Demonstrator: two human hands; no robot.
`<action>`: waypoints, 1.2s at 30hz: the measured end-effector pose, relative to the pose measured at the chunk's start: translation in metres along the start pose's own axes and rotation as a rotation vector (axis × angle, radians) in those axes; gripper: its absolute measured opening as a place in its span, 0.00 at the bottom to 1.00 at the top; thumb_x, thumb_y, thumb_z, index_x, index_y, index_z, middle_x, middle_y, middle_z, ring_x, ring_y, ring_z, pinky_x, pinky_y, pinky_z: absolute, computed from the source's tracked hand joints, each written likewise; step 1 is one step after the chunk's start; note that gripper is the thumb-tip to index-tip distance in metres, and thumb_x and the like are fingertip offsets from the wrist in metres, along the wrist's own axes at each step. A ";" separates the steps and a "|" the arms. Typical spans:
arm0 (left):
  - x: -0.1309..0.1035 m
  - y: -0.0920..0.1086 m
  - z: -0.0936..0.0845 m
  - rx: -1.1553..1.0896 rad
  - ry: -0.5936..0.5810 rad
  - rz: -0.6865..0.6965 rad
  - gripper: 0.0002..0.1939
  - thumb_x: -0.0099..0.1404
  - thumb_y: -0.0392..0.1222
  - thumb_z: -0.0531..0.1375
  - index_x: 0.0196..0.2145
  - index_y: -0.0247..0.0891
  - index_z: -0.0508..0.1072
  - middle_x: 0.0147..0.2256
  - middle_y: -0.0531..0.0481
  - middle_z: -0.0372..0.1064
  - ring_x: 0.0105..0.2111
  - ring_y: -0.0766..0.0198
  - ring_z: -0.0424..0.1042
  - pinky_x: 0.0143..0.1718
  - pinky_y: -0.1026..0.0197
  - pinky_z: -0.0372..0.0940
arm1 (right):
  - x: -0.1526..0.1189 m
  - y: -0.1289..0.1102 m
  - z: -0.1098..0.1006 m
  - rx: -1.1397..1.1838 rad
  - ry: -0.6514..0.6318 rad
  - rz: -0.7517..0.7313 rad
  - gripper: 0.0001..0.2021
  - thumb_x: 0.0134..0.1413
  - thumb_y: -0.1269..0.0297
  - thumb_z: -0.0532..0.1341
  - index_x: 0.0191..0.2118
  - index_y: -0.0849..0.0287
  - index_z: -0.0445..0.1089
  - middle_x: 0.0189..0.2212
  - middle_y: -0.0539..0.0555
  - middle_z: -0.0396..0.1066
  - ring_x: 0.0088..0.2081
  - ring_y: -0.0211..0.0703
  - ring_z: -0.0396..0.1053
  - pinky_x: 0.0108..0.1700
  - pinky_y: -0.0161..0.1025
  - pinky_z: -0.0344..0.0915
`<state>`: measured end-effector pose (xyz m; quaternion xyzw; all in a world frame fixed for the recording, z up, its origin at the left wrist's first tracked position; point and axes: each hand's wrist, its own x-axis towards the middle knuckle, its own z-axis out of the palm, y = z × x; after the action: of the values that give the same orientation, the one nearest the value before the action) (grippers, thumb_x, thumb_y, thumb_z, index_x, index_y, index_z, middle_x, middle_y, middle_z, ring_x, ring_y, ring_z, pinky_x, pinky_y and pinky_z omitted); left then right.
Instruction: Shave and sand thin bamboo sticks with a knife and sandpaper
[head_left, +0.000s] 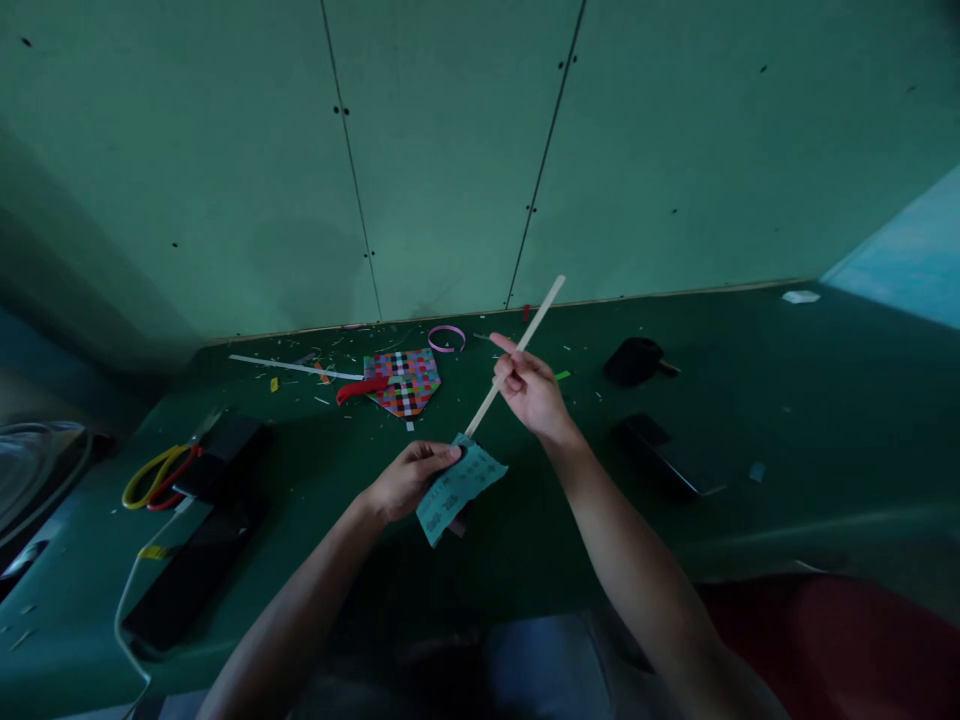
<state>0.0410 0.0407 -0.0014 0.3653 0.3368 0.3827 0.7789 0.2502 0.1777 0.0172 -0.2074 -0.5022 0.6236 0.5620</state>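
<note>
My left hand [414, 478] is closed on a piece of printed paper [461, 487], bluish in this light, which looks like the back of sandpaper. The lower end of a thin pale wooden stick [541, 308] meets the paper by my left thumb. My right hand [531, 388] pinches that stick around its middle, index finger stretched out beside it. The stick slants up to the right above the table. Beyond my hands lies a colourful woven mat [411, 400] with a pointed lower end, and a red-handled tool [364, 388] rests on it.
On the left lie scissors [161, 478] with yellow and red handles, beside black boxes [196, 570] and a white cable [120, 610]. A pink ring [447, 339] and scraps lie near the wall. To the right are a black pouch-like thing [634, 361] and a dark flat device [667, 455].
</note>
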 end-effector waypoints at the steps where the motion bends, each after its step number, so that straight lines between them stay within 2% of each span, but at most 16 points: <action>1: 0.000 -0.001 0.000 0.005 0.009 0.013 0.21 0.63 0.54 0.70 0.37 0.28 0.82 0.30 0.37 0.79 0.27 0.57 0.79 0.27 0.60 0.75 | 0.002 -0.001 -0.004 -0.010 0.027 -0.009 0.17 0.62 0.56 0.66 0.55 0.52 0.78 0.29 0.49 0.63 0.25 0.37 0.47 0.26 0.37 0.53; 3: 0.002 -0.001 -0.002 0.006 0.016 0.030 0.21 0.63 0.53 0.71 0.37 0.28 0.81 0.31 0.37 0.79 0.28 0.58 0.79 0.30 0.62 0.74 | 0.002 0.002 -0.004 -0.014 0.054 -0.010 0.15 0.64 0.57 0.65 0.54 0.51 0.77 0.28 0.48 0.63 0.24 0.37 0.48 0.26 0.38 0.54; 5: 0.003 -0.002 -0.004 -0.010 0.018 0.043 0.22 0.62 0.54 0.71 0.37 0.27 0.81 0.30 0.38 0.79 0.27 0.58 0.79 0.29 0.62 0.74 | -0.001 0.013 0.005 0.013 0.022 0.015 0.13 0.63 0.56 0.65 0.51 0.51 0.77 0.27 0.47 0.64 0.23 0.37 0.48 0.26 0.37 0.53; 8: 0.005 -0.001 -0.006 -0.029 -0.013 0.051 0.22 0.63 0.54 0.70 0.38 0.27 0.79 0.29 0.39 0.78 0.26 0.57 0.79 0.28 0.59 0.75 | -0.012 0.032 0.030 0.092 -0.133 0.117 0.12 0.58 0.54 0.70 0.43 0.53 0.74 0.24 0.46 0.67 0.21 0.34 0.46 0.24 0.35 0.50; 11: 0.004 0.000 -0.006 -0.019 -0.025 0.050 0.23 0.64 0.54 0.69 0.40 0.27 0.78 0.29 0.39 0.78 0.25 0.55 0.79 0.26 0.56 0.76 | -0.019 0.039 0.044 0.107 -0.216 0.206 0.15 0.56 0.51 0.71 0.41 0.54 0.72 0.24 0.47 0.69 0.20 0.33 0.45 0.23 0.34 0.47; 14: 0.002 0.002 -0.004 0.037 0.035 0.071 0.23 0.64 0.56 0.69 0.40 0.27 0.79 0.28 0.42 0.77 0.22 0.58 0.77 0.22 0.60 0.73 | -0.017 0.030 0.039 0.060 -0.219 0.213 0.14 0.56 0.53 0.72 0.41 0.54 0.73 0.31 0.51 0.73 0.23 0.34 0.53 0.25 0.35 0.52; 16: 0.001 0.002 -0.001 0.082 0.054 0.065 0.24 0.63 0.55 0.70 0.41 0.28 0.79 0.29 0.43 0.77 0.23 0.61 0.77 0.22 0.63 0.72 | -0.013 0.022 0.031 0.034 -0.177 0.188 0.12 0.57 0.54 0.71 0.42 0.54 0.75 0.35 0.52 0.73 0.24 0.35 0.57 0.26 0.36 0.55; 20: 0.002 -0.001 0.001 0.146 0.056 0.052 0.25 0.63 0.56 0.70 0.44 0.28 0.81 0.31 0.43 0.79 0.24 0.63 0.76 0.24 0.66 0.70 | -0.008 0.018 0.022 0.013 -0.038 0.114 0.12 0.59 0.51 0.70 0.39 0.55 0.78 0.30 0.50 0.69 0.23 0.33 0.54 0.26 0.36 0.53; 25: 0.004 -0.004 -0.001 0.141 0.085 0.079 0.26 0.63 0.57 0.70 0.46 0.29 0.81 0.33 0.41 0.79 0.26 0.63 0.77 0.26 0.65 0.71 | -0.007 0.020 0.023 0.010 -0.018 0.043 0.14 0.59 0.52 0.70 0.46 0.55 0.81 0.32 0.51 0.69 0.27 0.35 0.58 0.29 0.35 0.56; 28: 0.003 -0.005 -0.001 0.142 0.061 0.042 0.27 0.62 0.57 0.70 0.47 0.29 0.81 0.33 0.40 0.79 0.27 0.59 0.78 0.26 0.62 0.73 | -0.003 0.014 0.016 0.013 0.015 0.001 0.13 0.59 0.53 0.70 0.45 0.53 0.82 0.31 0.50 0.68 0.27 0.35 0.57 0.28 0.36 0.57; 32: 0.002 -0.005 0.001 0.147 0.056 0.032 0.27 0.62 0.56 0.71 0.47 0.29 0.81 0.32 0.41 0.79 0.26 0.60 0.78 0.26 0.62 0.73 | 0.003 0.008 0.006 0.044 0.088 -0.063 0.11 0.57 0.53 0.71 0.43 0.52 0.83 0.31 0.50 0.68 0.27 0.35 0.56 0.28 0.36 0.58; 34: 0.003 -0.004 0.000 0.146 0.076 0.041 0.27 0.62 0.57 0.70 0.46 0.29 0.81 0.31 0.42 0.78 0.25 0.60 0.77 0.24 0.62 0.72 | -0.002 0.011 0.010 0.052 0.069 -0.043 0.11 0.58 0.53 0.71 0.43 0.52 0.82 0.31 0.50 0.68 0.27 0.35 0.57 0.28 0.36 0.58; 36: 0.003 -0.001 -0.002 0.130 0.117 0.072 0.26 0.62 0.57 0.70 0.43 0.29 0.80 0.30 0.43 0.77 0.24 0.61 0.76 0.23 0.62 0.72 | -0.011 0.020 0.022 0.026 -0.025 0.035 0.12 0.59 0.53 0.70 0.43 0.53 0.82 0.32 0.50 0.69 0.27 0.35 0.60 0.29 0.35 0.59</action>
<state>0.0417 0.0436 -0.0044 0.4039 0.3927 0.4083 0.7183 0.2249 0.1619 0.0062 -0.2007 -0.4973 0.6424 0.5475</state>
